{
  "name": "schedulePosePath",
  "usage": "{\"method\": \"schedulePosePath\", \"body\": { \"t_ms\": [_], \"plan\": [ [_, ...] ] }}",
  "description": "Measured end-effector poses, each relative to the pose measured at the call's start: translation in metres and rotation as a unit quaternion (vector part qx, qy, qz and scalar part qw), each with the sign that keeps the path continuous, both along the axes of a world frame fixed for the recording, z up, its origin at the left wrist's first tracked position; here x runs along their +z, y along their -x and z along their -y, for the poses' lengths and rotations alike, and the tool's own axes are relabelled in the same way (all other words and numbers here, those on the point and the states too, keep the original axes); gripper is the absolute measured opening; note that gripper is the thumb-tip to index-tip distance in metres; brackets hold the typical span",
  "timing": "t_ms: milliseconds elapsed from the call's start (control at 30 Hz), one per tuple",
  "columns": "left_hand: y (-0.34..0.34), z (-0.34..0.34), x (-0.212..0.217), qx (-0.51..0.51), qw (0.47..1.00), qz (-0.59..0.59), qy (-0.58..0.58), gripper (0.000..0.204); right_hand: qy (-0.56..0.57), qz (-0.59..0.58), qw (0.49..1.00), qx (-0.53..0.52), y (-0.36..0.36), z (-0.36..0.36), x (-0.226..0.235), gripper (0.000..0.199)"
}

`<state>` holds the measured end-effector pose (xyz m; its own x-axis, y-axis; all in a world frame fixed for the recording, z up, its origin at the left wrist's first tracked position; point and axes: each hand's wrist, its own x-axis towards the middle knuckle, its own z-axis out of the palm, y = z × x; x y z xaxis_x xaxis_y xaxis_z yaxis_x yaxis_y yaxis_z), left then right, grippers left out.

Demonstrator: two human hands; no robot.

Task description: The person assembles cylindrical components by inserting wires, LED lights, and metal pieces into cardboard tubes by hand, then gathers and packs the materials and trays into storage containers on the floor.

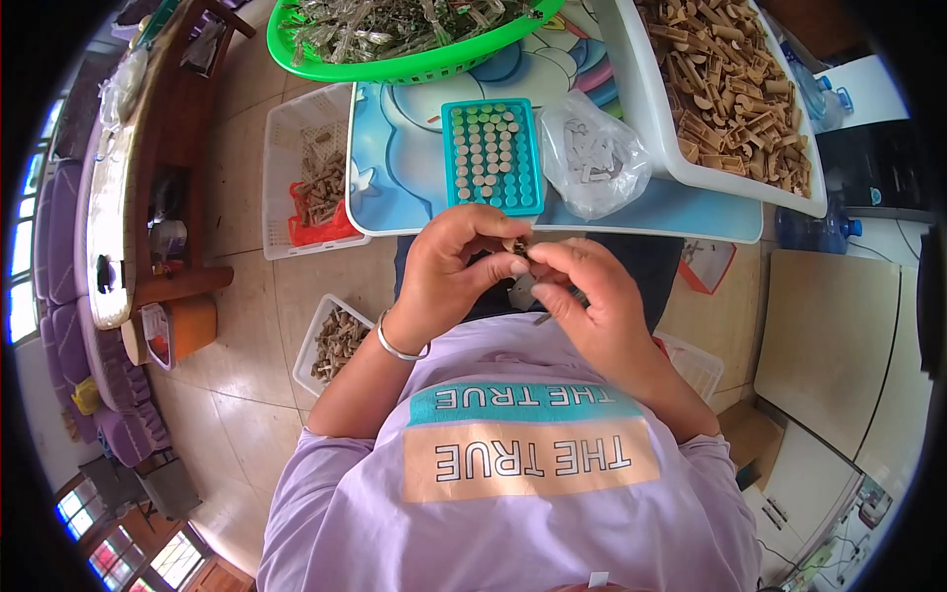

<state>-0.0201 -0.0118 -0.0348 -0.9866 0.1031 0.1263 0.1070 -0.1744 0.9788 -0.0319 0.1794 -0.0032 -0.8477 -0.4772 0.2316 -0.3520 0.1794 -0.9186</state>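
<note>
Just in front of the table's near edge, my left hand (456, 259) pinches a small brown part (521, 249) between thumb and forefinger. My right hand (584, 280) meets it there, its thumb and fingers closed at the same part; the exact kind is too small to tell. Beyond my hands, a teal tray (534, 168) lies on the table with rows of small round tan and greenish pieces in its pockets. Right of the tray sits a clear plastic bag (604, 183) with small pale pieces in it.
A blue patterned table (395, 212) carries a green basket (395, 71) of clear and dark parts and a white bin (730, 187) of brown half-round shells. White crates (286, 128) and a small tub (304, 360) of brown parts stand on the floor at left.
</note>
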Motion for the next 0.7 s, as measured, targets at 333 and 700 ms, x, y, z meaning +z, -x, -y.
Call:
{"method": "schedulePosePath", "body": {
  "t_ms": [333,700],
  "plan": [
    [-0.011,-0.008,-0.011,-0.025,0.991,0.041,-0.123,0.029,-0.020,0.025,0.999,0.010,-0.001,0.002,-0.005,0.043],
    [-0.015,-0.014,-0.001,0.032,0.967,0.126,-0.221,0.026,-0.002,-0.007,0.999,-0.044,-0.003,0.000,-0.007,0.038]
  ]
}}
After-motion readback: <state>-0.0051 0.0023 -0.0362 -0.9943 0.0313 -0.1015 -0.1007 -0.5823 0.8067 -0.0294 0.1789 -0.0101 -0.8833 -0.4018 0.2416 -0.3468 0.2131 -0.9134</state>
